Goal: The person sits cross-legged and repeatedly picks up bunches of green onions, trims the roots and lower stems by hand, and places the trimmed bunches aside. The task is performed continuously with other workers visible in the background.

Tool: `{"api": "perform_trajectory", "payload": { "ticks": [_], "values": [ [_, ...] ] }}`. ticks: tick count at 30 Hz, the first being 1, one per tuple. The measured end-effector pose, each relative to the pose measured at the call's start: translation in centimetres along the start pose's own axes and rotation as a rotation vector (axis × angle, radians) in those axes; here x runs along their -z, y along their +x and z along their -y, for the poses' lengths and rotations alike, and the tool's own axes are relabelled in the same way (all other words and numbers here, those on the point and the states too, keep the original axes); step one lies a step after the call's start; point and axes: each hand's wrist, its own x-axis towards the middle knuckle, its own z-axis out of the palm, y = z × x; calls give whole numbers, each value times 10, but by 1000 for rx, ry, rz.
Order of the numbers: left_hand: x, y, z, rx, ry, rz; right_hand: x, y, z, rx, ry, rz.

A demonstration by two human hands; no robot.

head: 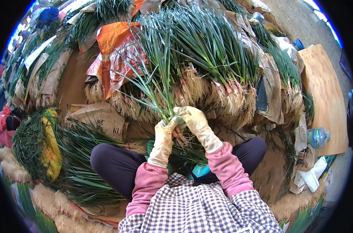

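Note:
Both my hands wear pale, stained work gloves and meet in front of my crossed legs. My left hand [163,131] grips a small bunch of bare-rooted leafy plants [164,96] by the lower stems. Their long green leaves point away from me, and the pinkish bases and pale roots hang below the glove. My right hand [194,118] closes on the same stems from the right, its fingertips partly hidden. Just beyond stands a dense heap of similar plants [205,43], roots towards me. More plants [86,163] lie beside my left knee.
An orange and red woven sack [118,52] covers plants ahead left. A printed paper sack [96,119] lies nearer me. Left is a yellow bag [51,145] on green trimmings. At right are a wooden board [323,99] and a plastic bottle [318,137]. Another person's pink clothing [3,128] shows far left.

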Motion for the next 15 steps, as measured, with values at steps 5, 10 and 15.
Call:
{"api": "perform_trajectory", "payload": {
  "ticks": [5,10,15],
  "values": [
    [1,-3,0,-36,-17,-69,-40,5,1,-41,557,-60],
    [19,-12,-7,68,-430,169,-34,4,8,-240,811,109],
    [26,-19,-10,122,-458,138,-47,9,14,-406,1092,508]
  ]
}}
